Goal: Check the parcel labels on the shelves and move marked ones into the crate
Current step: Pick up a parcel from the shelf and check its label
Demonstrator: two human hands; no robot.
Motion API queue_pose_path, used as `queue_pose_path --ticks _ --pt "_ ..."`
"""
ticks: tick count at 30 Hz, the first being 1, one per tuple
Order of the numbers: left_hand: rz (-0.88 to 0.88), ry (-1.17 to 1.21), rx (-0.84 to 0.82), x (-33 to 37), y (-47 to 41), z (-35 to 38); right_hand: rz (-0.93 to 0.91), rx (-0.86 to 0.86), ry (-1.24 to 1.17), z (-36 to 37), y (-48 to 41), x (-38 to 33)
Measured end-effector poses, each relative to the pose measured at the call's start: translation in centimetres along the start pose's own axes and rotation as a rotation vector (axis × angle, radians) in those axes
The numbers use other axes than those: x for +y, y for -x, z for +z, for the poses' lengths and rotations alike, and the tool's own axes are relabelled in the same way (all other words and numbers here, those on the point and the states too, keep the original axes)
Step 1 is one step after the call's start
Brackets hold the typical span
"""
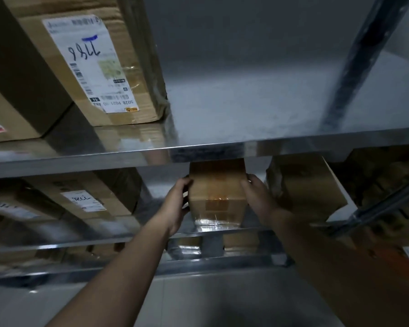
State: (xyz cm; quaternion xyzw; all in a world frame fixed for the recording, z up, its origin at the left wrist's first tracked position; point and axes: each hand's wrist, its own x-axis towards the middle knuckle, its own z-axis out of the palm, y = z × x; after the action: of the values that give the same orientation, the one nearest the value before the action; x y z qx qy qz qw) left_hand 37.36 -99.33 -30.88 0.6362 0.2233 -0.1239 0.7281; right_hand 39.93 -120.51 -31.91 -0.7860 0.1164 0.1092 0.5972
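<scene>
A small taped cardboard parcel (216, 194) stands on the middle metal shelf (222, 230), partly under the shelf above. My left hand (175, 204) grips its left side and my right hand (257, 197) grips its right side. No label shows on its visible faces. On the upper shelf a large carton (118, 55) carries a white label (87, 62) with handwritten digits and a blue mark. No crate is in view.
A labelled carton (85, 197) lies left on the middle shelf, and a brown box (305, 187) sits right of my hands. The upper shelf (246, 145) has bare surface on the right. A dark upright post (354, 67) stands at right. More boxes sit lower down.
</scene>
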Motion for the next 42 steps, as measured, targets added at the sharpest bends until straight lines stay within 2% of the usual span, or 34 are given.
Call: queue_pose_path --ticks 5,9,16,21,30,36,42 --pt "-0.025 0.014 -0.018 -1.5 3.9 -1.5 0.095 -0.012 0.024 -0.4 3.3 0.3" --pt "0.002 -0.057 -0.058 -2.8 8.3 -2.4 0.063 0.015 0.039 0.2 8.0 1.2" --pt "0.044 -0.05 -0.125 -4.8 16.8 -6.4 0.058 0.068 -0.118 2.7 19.4 1.9" --pt "0.064 -0.012 -0.173 -5.6 23.4 -7.5 0.062 0.109 -0.178 1.9 27.2 2.1" --pt "0.132 0.088 -0.143 -6.2 30.9 -5.5 -0.081 -0.065 -0.265 -3.0 34.1 1.1" --pt "0.229 0.105 -0.066 -6.2 34.0 -1.7 -0.157 -0.059 -0.287 -7.6 35.7 0.8" --pt "0.323 0.005 -0.082 -5.4 36.2 0.9 -0.202 -0.051 -0.218 -11.5 37.1 -0.6"
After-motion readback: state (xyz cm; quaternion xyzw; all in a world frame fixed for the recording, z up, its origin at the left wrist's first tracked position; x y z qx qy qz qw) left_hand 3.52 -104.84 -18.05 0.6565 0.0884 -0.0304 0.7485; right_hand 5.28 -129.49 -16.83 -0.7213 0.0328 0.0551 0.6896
